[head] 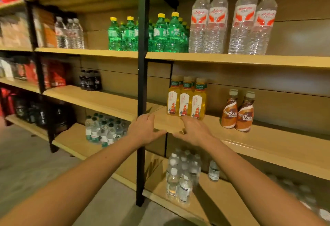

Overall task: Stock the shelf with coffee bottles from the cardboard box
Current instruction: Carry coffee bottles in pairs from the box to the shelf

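Two brown coffee bottles [237, 112] with white caps stand side by side on the middle wooden shelf [267, 141], right of centre. My left hand [145, 130] and my right hand [193, 131] are both stretched out to the front edge of that shelf, fingers spread, holding nothing. My right hand's fingertips are just below a row of yellow tea bottles [186, 100], well left of the coffee bottles. The cardboard box is not in view.
A black upright post [142, 83] divides the shelving right beside my left hand. Large water bottles [232, 24] and green soda bottles [151, 34] fill the shelf above. Small water bottles [180, 177] stand on the shelf below. Grey floor lies at lower left.
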`<state>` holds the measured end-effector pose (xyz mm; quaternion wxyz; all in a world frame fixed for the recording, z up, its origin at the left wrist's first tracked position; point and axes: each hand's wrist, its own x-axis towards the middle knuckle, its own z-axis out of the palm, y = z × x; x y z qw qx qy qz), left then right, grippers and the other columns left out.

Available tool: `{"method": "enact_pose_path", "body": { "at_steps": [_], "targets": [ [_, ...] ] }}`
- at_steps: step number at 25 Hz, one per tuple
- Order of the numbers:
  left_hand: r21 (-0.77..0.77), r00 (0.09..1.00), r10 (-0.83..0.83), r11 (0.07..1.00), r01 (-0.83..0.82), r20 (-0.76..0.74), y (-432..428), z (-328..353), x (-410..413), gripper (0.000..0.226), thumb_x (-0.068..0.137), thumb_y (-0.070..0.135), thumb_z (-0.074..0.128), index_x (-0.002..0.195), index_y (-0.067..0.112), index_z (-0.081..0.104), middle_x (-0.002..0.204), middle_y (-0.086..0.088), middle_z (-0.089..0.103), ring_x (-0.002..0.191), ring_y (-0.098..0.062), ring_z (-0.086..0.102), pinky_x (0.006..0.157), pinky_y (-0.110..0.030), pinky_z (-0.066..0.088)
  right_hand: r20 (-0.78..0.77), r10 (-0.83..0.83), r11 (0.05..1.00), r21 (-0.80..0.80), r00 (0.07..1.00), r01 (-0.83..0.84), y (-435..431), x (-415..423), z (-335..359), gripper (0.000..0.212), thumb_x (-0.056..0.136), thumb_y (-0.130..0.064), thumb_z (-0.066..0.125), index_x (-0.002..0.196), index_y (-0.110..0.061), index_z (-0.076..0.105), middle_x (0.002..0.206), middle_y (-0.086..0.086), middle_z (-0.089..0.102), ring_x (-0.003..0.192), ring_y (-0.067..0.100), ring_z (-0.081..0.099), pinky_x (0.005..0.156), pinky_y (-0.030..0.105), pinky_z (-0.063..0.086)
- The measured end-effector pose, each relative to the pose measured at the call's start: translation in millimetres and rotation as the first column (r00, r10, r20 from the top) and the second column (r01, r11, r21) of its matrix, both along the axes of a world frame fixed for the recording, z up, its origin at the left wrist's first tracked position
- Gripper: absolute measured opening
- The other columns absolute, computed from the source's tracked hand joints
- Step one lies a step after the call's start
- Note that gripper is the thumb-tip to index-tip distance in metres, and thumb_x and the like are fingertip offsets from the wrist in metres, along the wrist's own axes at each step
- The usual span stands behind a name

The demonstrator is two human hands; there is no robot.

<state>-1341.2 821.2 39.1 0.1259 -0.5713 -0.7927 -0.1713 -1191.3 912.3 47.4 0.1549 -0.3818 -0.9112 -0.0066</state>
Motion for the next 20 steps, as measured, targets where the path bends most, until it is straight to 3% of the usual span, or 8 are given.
{"method": "enact_pose_path", "body": {
  "at_steps": [5, 10, 14, 20],
  "targets": [
    [-0.101, 0.938, 0.336, 0.94, -0.327, 0.086, -144.6, -27.5, -40.3, 0.081, 0.086, 0.063, 0.042, 0.146, 0.012, 0.023, 0.151, -0.01, 0.031, 0.136, -0.029, 0.033, 0.11, -0.042, 0.03, 0.106, 0.344, 0.938, -0.007, 0.933, -0.346, -90.3, -75.0, -4.1, 0.075, 0.083, -0.057, 0.057, 0.14, -0.012, 0.036, 0.143, 0.011, 0.044, 0.128, 0.03, 0.045, 0.102, 0.04, 0.041],
    [-0.105, 0.764, 0.639, 0.769, -0.631, 0.089, -324.2, -28.4, -78.5, 0.075, 0.087, 0.062, 0.042, 0.141, 0.01, 0.033, 0.145, -0.013, 0.039, 0.133, -0.031, 0.037, 0.112, -0.044, 0.028, 0.128, 0.618, 0.781, 0.009, 0.775, -0.624, -228.9, -165.0, -8.9, 0.077, 0.082, -0.059, 0.058, 0.142, -0.016, 0.035, 0.145, 0.008, 0.043, 0.129, 0.029, 0.045, 0.104, 0.041, 0.039],
    [-0.096, 0.579, 0.811, 0.585, -0.805, 0.085, -485.5, -30.6, -87.6, 0.075, 0.087, 0.062, 0.04, 0.139, 0.008, 0.034, 0.143, -0.013, 0.042, 0.131, -0.03, 0.04, 0.109, -0.042, 0.03, 0.131, 0.797, 0.593, 0.012, 0.589, -0.805, -365.6, -221.9, -10.4, 0.073, 0.083, -0.057, 0.057, 0.139, -0.014, 0.04, 0.142, 0.008, 0.047, 0.127, 0.028, 0.047, 0.098, 0.04, 0.043],
    [-0.129, 0.243, 0.969, 0.247, -0.96, 0.044, -729.6, -31.6, -76.8, 0.078, 0.088, 0.063, 0.039, 0.142, 0.007, 0.031, 0.145, -0.012, 0.039, 0.132, -0.03, 0.039, 0.109, -0.041, 0.029, 0.107, 0.95, 0.294, -0.007, 0.292, -0.956, -604.1, -279.2, -18.2, 0.078, 0.084, -0.053, 0.058, 0.145, -0.012, 0.031, 0.151, 0.007, 0.036, 0.135, 0.027, 0.039, 0.11, 0.04, 0.035]
  ]
}}
